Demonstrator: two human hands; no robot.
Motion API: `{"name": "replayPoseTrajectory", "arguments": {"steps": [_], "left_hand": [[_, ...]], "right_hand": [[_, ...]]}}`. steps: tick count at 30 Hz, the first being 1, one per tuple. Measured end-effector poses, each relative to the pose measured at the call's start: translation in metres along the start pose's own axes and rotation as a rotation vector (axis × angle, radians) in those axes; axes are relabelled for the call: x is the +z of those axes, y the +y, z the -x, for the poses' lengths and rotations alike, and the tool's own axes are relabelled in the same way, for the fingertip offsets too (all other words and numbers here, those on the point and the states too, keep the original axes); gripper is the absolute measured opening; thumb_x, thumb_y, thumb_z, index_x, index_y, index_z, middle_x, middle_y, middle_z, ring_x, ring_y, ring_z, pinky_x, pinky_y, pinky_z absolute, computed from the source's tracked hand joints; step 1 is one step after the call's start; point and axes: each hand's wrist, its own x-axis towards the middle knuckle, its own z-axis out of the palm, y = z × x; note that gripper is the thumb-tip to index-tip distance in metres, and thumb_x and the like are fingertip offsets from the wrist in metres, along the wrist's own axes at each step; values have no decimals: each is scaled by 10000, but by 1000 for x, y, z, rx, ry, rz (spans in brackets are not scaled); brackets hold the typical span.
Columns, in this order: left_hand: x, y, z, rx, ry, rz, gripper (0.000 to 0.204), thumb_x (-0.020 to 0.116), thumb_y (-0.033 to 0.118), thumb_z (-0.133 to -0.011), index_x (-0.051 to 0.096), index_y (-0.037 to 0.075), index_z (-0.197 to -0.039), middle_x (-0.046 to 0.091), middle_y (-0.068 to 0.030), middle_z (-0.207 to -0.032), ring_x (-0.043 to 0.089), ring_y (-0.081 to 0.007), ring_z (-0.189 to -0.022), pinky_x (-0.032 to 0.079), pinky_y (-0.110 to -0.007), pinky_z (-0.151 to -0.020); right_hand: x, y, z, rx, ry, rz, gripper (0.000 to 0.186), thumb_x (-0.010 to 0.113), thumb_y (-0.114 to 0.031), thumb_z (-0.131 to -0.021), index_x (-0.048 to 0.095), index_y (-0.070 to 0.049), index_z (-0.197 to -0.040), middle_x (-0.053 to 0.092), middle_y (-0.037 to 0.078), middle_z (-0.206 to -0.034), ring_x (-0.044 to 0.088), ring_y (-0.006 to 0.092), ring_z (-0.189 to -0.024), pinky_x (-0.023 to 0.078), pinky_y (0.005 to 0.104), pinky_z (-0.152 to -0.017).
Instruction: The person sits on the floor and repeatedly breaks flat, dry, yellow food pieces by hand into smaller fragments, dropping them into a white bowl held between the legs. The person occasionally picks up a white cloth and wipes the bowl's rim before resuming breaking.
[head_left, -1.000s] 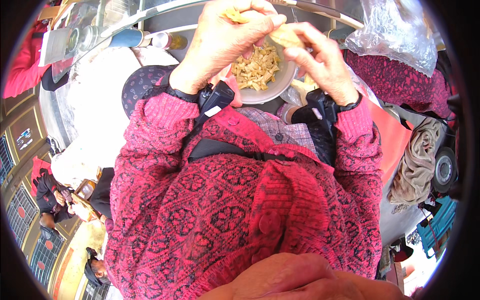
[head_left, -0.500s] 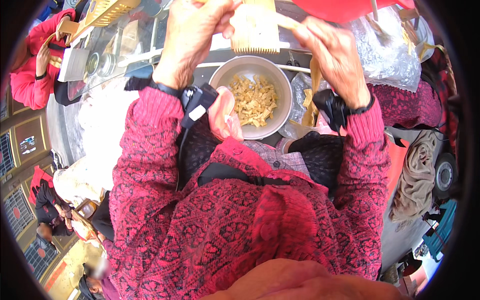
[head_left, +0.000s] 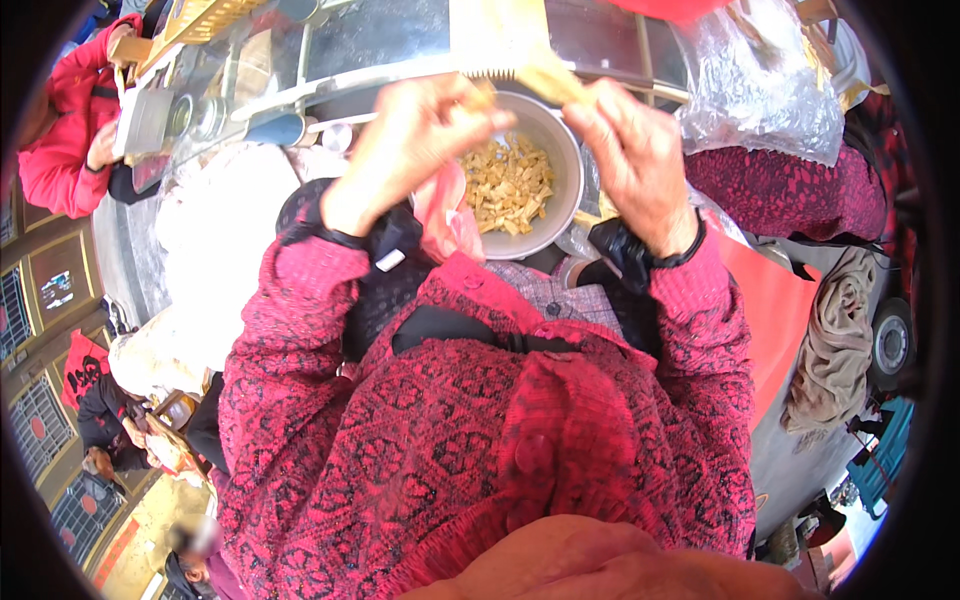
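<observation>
My left hand point(head_left: 405, 145) is over the left rim of the bowl, its fingers pinched on a small yellowish piece point(head_left: 481, 97) and blurred by motion. A pale yellow, flat strip point(head_left: 552, 80) is gripped in my right hand point(head_left: 632, 150), just above the bowl's far right rim. Between and below both hands sits a round, light metal bowl point(head_left: 568, 185), partly filled with short, tan, twisted pieces point(head_left: 508, 190). Beyond it lies a pale board with a toothed edge point(head_left: 497, 35), overexposed; the strip covers part of that edge.
Pink plastic point(head_left: 445, 215) hangs by the bowl's left side. Clear plastic sheeting point(head_left: 765, 95) lies at the far right. A glass-like tabletop point(head_left: 365, 45) spans the back. Another person in red point(head_left: 75, 150) sits at the far left, near a yellow basket point(head_left: 205, 35).
Both hands have come nearer to me and closer together, away from the toothed board. My left hand has dropped over the bowl's left rim. The strip has come nearer with my right hand.
</observation>
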Motion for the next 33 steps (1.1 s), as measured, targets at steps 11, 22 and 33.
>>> {"name": "replayPoseTrajectory", "arguments": {"steps": [11, 22, 33], "left_hand": [[91, -41, 38, 273, -189, 565, 392, 604, 388, -1030, 740, 22, -1061, 740, -55, -905, 687, -182, -870, 532, -354, -851], [78, -52, 61, -85, 119, 933, 189, 691, 60, -790, 755, -17, -950, 738, -45, -814, 685, -127, -770, 530, -279, -689], [54, -23, 69, 455, 454, -59, 220, 690, 157, -808, 725, 87, -1014, 740, -92, -917, 718, -340, -855, 575, -443, -727]], "right_hand": [[64, -39, 74, -286, -406, -213, 144, 717, -64, -905, 670, 41, -992, 696, 174, -911, 695, 353, -820, 532, 417, -748], [86, -8, 69, 253, 160, -687, 429, 480, -373, -1088, 598, 38, -1045, 666, 237, -1125, 640, 386, -1165, 542, 474, -957], [95, -11, 43, 493, -44, -327, 406, 506, -326, -1076, 546, 8, -1304, 596, 127, -1248, 635, 215, -1052, 543, 361, -903]]}}
